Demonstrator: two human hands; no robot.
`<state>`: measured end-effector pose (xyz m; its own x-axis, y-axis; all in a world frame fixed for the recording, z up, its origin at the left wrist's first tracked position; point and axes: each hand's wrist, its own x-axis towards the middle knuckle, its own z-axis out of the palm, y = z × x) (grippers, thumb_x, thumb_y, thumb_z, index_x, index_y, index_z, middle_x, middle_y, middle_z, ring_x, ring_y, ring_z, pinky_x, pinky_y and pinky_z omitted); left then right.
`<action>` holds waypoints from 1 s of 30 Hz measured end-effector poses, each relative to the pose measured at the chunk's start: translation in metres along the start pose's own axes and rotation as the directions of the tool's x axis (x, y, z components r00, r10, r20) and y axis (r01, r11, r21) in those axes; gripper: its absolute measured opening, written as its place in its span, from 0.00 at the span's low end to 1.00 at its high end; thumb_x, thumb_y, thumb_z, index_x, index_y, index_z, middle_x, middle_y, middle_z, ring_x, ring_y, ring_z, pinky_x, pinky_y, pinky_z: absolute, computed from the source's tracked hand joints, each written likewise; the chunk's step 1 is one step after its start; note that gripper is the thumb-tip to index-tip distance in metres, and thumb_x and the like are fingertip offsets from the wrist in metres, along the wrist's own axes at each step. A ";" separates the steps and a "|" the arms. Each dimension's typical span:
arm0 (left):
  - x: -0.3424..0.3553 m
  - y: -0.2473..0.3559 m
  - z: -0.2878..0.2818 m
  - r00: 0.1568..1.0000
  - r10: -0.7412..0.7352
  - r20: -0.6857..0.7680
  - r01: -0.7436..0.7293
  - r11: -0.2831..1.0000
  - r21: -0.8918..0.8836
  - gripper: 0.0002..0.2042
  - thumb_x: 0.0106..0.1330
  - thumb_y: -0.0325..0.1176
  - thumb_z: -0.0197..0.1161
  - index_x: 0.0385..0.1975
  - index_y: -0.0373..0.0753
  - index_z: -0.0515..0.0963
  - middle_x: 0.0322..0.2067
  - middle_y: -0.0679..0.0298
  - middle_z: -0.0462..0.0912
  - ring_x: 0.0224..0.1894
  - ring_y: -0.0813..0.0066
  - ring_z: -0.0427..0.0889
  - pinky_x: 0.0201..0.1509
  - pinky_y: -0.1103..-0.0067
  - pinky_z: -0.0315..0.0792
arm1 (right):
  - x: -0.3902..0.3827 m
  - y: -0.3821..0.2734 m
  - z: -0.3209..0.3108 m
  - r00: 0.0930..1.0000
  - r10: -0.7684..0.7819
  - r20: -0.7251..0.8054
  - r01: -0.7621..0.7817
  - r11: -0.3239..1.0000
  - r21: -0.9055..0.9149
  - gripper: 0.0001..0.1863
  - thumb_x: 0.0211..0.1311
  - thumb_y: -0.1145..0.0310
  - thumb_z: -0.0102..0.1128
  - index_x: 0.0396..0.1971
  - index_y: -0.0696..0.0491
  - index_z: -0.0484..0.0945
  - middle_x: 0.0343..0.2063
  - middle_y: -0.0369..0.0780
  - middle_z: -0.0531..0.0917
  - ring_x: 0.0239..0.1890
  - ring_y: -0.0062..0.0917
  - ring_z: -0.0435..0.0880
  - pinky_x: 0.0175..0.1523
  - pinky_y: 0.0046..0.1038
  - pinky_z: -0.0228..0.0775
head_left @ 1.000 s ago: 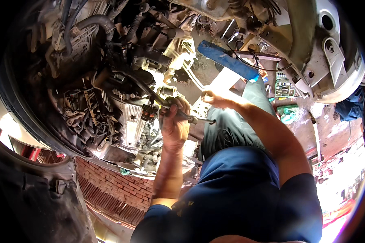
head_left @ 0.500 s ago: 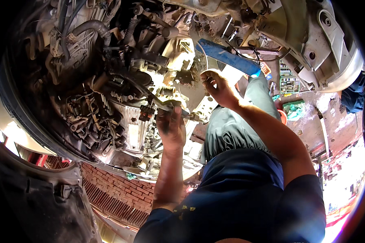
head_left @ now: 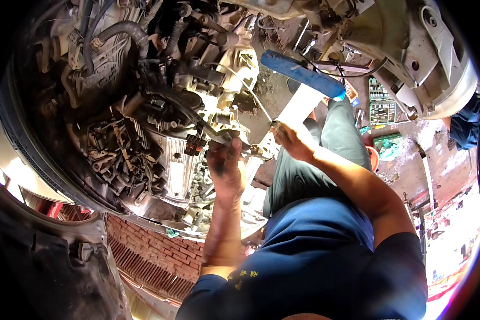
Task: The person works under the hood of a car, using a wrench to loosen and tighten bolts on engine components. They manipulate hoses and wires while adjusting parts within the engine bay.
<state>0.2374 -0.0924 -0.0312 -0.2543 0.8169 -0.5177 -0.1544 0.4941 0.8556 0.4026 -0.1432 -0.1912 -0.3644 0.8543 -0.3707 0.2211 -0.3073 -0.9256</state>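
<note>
Dark hose (head_left: 208, 130), beside the engine (head_left: 176, 165), gripped in my left fingers (head_left: 234, 151). Thin pale tube (head_left: 258, 101), pinched in my right fingers (head_left: 281, 132). Blue bar (head_left: 304, 74) beyond; hose's far end lost in shadow.

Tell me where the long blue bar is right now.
In the head view, the long blue bar shows right of centre near the top, just beyond the right hand and left of the open green tool case.

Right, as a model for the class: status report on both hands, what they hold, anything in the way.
Left hand gripping dark hose. Right hand pinching thin pale tube. Blue bar beyond right hand, apart from it.
</note>
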 end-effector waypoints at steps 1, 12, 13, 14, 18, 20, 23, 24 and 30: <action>0.000 -0.001 -0.006 0.999 -0.042 -0.013 0.042 0.998 0.047 0.10 0.70 0.28 0.68 0.47 0.36 0.79 0.39 0.70 0.83 0.40 0.84 0.75 0.48 0.82 0.67 | 0.004 0.009 0.007 0.996 0.065 -0.062 -0.050 0.976 0.211 0.11 0.77 0.65 0.54 0.42 0.57 0.80 0.27 0.46 0.82 0.29 0.37 0.83 0.39 0.35 0.75; -0.006 -0.007 -0.008 0.996 -0.020 -0.086 0.038 0.979 0.202 0.09 0.72 0.32 0.66 0.43 0.33 0.79 0.36 0.64 0.83 0.35 0.81 0.79 0.38 0.81 0.72 | 0.023 -0.020 -0.016 0.978 -0.011 -0.207 0.060 0.970 0.233 0.18 0.74 0.67 0.62 0.61 0.51 0.79 0.43 0.36 0.87 0.49 0.20 0.86 0.57 0.26 0.76; -0.001 -0.009 -0.011 0.999 -0.026 -0.045 0.031 0.992 0.123 0.09 0.73 0.32 0.65 0.46 0.33 0.79 0.35 0.62 0.83 0.33 0.77 0.80 0.35 0.78 0.75 | 0.023 -0.013 -0.010 0.969 -0.005 -0.247 0.071 0.964 0.257 0.20 0.71 0.68 0.65 0.61 0.50 0.79 0.43 0.37 0.87 0.47 0.20 0.86 0.56 0.26 0.76; 0.005 -0.012 -0.016 1.000 -0.023 -0.001 0.023 0.999 0.041 0.10 0.74 0.31 0.63 0.48 0.33 0.79 0.34 0.61 0.83 0.31 0.73 0.82 0.33 0.75 0.78 | 0.025 -0.015 -0.016 0.979 -0.067 -0.195 0.105 0.976 0.191 0.22 0.71 0.71 0.64 0.63 0.50 0.76 0.43 0.37 0.87 0.46 0.21 0.85 0.55 0.27 0.76; 0.000 -0.001 -0.005 0.995 -0.092 0.044 0.093 0.995 -0.018 0.10 0.74 0.33 0.63 0.48 0.35 0.78 0.33 0.63 0.82 0.29 0.75 0.80 0.32 0.77 0.76 | 0.012 -0.018 -0.013 0.989 -0.108 -0.102 0.125 0.977 0.172 0.31 0.64 0.80 0.58 0.68 0.49 0.70 0.46 0.40 0.84 0.45 0.27 0.85 0.52 0.29 0.77; 0.001 -0.003 -0.010 0.939 0.247 0.239 -0.342 0.748 0.569 0.10 0.75 0.34 0.62 0.48 0.35 0.78 0.33 0.63 0.82 0.29 0.75 0.80 0.31 0.78 0.75 | 0.013 -0.019 -0.018 0.992 -0.128 -0.008 0.128 0.991 0.039 0.35 0.58 0.82 0.58 0.68 0.49 0.69 0.49 0.49 0.82 0.52 0.46 0.82 0.58 0.40 0.74; -0.001 0.008 0.006 0.993 0.031 0.117 -0.077 0.908 0.411 0.10 0.77 0.36 0.59 0.43 0.34 0.77 0.28 0.61 0.81 0.25 0.74 0.81 0.28 0.78 0.74 | 0.013 -0.004 -0.016 0.993 -0.113 0.031 0.116 0.981 -0.154 0.36 0.57 0.81 0.59 0.69 0.49 0.70 0.54 0.49 0.81 0.55 0.47 0.81 0.61 0.43 0.73; -0.001 0.008 0.009 0.957 0.206 0.203 -0.289 0.720 0.631 0.12 0.78 0.38 0.58 0.35 0.35 0.76 0.22 0.63 0.80 0.21 0.73 0.80 0.27 0.78 0.73 | 0.013 0.002 -0.017 0.996 -0.079 0.046 0.088 0.970 -0.228 0.35 0.56 0.81 0.61 0.68 0.49 0.71 0.55 0.48 0.81 0.55 0.47 0.81 0.63 0.43 0.72; -0.001 0.005 0.006 0.993 -0.100 -0.059 0.110 0.973 0.200 0.14 0.76 0.41 0.60 0.35 0.36 0.75 0.22 0.65 0.78 0.22 0.76 0.77 0.27 0.78 0.68 | 0.003 -0.035 -0.030 0.992 -0.022 -0.128 0.003 0.989 -0.146 0.22 0.68 0.65 0.62 0.61 0.51 0.78 0.58 0.50 0.80 0.56 0.40 0.83 0.61 0.38 0.73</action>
<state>0.2424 -0.0893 -0.0265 -0.2936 0.7442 -0.6000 0.0131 0.6307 0.7759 0.4214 -0.1172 -0.1574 -0.2505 0.9073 -0.3378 0.3500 -0.2404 -0.9054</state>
